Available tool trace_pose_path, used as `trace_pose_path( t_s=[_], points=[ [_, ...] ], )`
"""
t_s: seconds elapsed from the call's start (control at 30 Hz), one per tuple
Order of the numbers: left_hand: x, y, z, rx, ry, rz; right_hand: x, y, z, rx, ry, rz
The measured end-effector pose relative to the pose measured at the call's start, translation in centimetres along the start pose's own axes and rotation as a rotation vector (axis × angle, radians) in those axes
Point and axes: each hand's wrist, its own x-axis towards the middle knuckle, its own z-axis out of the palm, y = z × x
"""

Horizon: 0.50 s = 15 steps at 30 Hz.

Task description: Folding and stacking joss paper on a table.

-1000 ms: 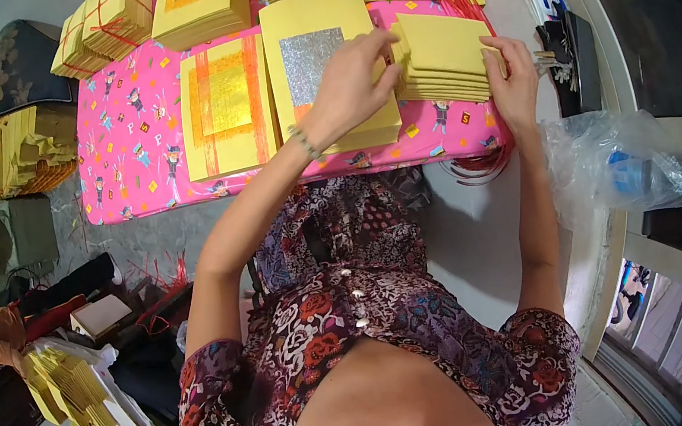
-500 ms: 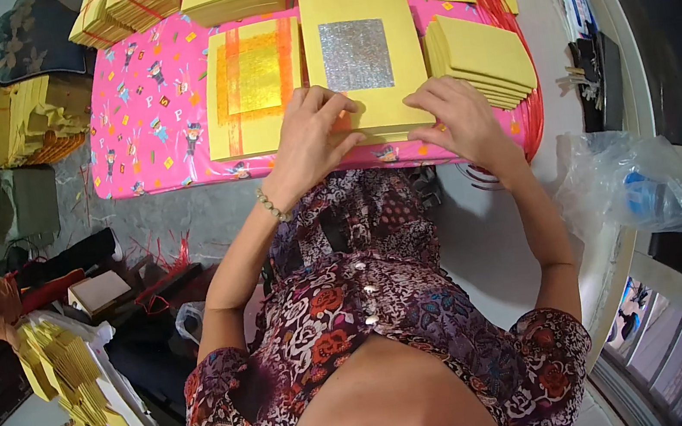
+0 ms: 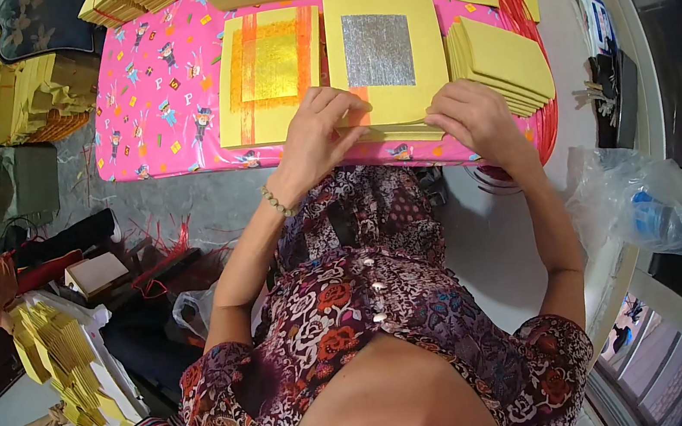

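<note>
Left hand [image 3: 316,134] and right hand [image 3: 474,118] grasp silver-patched sheet [image 3: 379,52] at its near edge, layer count unclear; folded stack [image 3: 504,59] lies right of grip.

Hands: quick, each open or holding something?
Left hand: curled at near left corner of silver-patched paper; grip unclear.
Right hand: curled at its near right corner; grip unclear.

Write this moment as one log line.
left hand: at silver-square paper's near edge | right hand: at its near right corner | beside: gold-square paper, folded papers
</note>
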Motion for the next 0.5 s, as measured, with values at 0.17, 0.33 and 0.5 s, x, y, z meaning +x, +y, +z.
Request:
trace_pose_path(
  t_s=[0.17, 0.33, 0.5],
  points=[
    [-0.3, -0.3, -0.2, -0.080, 0.035, 0.014, 0.0, 0.3, 0.3, 0.099, 0.018, 0.078],
    [-0.3, -0.1, -0.8, -0.114, -0.015, -0.053, 0.3, -0.1, 0.0, 0.155, 0.018, 0.143],
    [0.0, -0.5, -1.2, -0.182, -0.056, -0.095, 0.4, 0.0, -0.1, 0.203, 0.017, 0.200]
  ],
)
